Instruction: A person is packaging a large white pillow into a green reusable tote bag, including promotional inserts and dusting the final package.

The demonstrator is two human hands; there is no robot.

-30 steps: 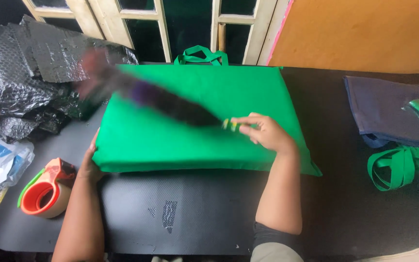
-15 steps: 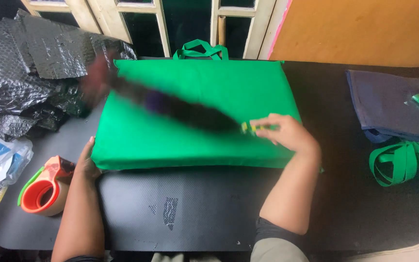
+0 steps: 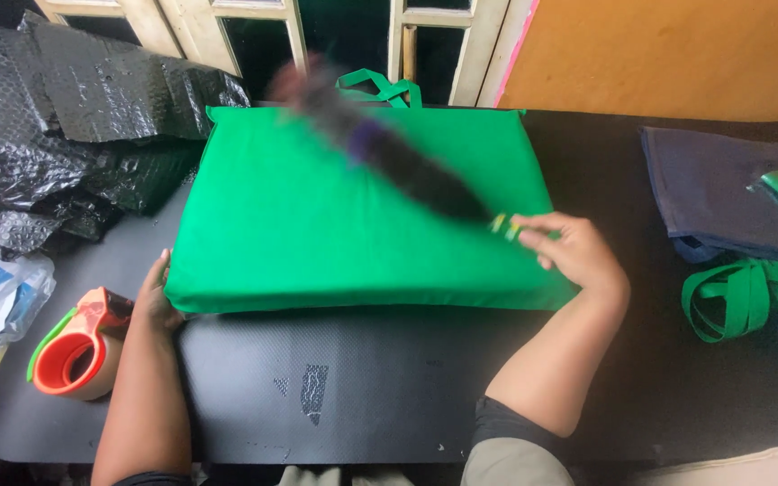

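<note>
Centrally, a blurred duster (image 3: 389,153) is gripped by the right hand (image 3: 569,252) — the green bag (image 3: 344,216), steadied only by the flat, ungrasping left hand (image 3: 157,301), could be shoved askew.

Counting what's in front of me: 2 hands, both mine, left hand (image 3: 153,301) at the near left corner of the bag, right hand (image 3: 571,250) closed on the brush. 1 filled green bag (image 3: 317,225) flat on the table. 1 dark brush (image 3: 389,148), blurred. 1 black table (image 3: 389,378). 1 orange tape dispenser (image 3: 78,346) w/ green trim. 1 heap of black bubble wrap (image 3: 56,135), sheets too tangled to count. 1 stack of folded bags (image 3: 731,193) at right: at least 1 dark blue, 1 green on top. 1 loose bunch of green handles (image 3: 736,297).
</note>
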